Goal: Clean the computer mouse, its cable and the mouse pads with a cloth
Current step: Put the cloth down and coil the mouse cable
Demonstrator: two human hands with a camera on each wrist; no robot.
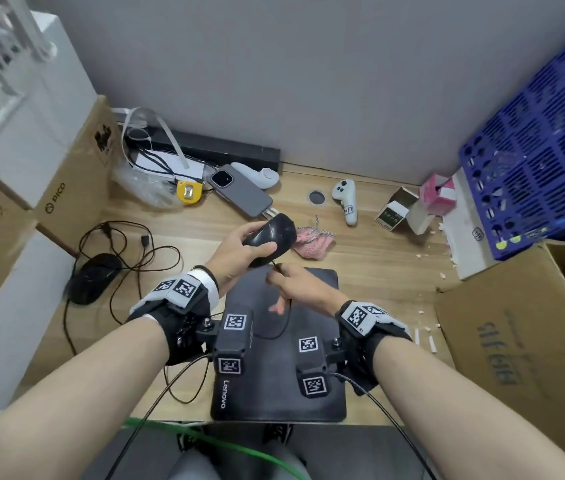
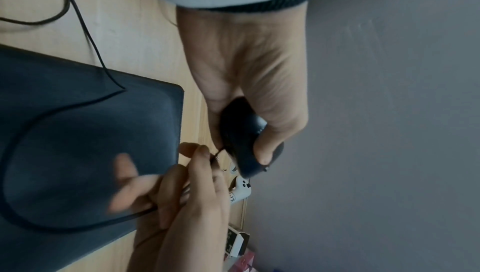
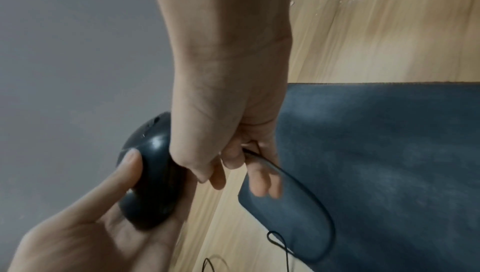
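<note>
Two hands work together over the black mouse pad (image 1: 312, 382) on the wooden counter (image 1: 378, 271). The left hand (image 1: 236, 252) is closed around the black computer mouse (image 1: 272, 237) and holds it lifted above the far edge of the pad, with the thumb lying on its shell. The right hand (image 1: 296, 287) pinches the thin black cable (image 1: 283, 329) close to where it leaves the mouse; from the fingers the cable hangs down and makes a loop on the pad. No cloth is in either hand: the pink cloth (image 1: 312, 242) lies crumpled on the counter just behind the mouse. A second black mouse (image 1: 94, 277) with its tangled cord rests well to the left. I judge that the step in hand concerns the cable, perhaps arranging it or checking it, because without the cloth no real wiping is possible. The next move probably calls for one hand, likely the right, to release the cable and take the cloth, while the left keeps the mouse steady so the cable can be drawn through the fabric.
</note>
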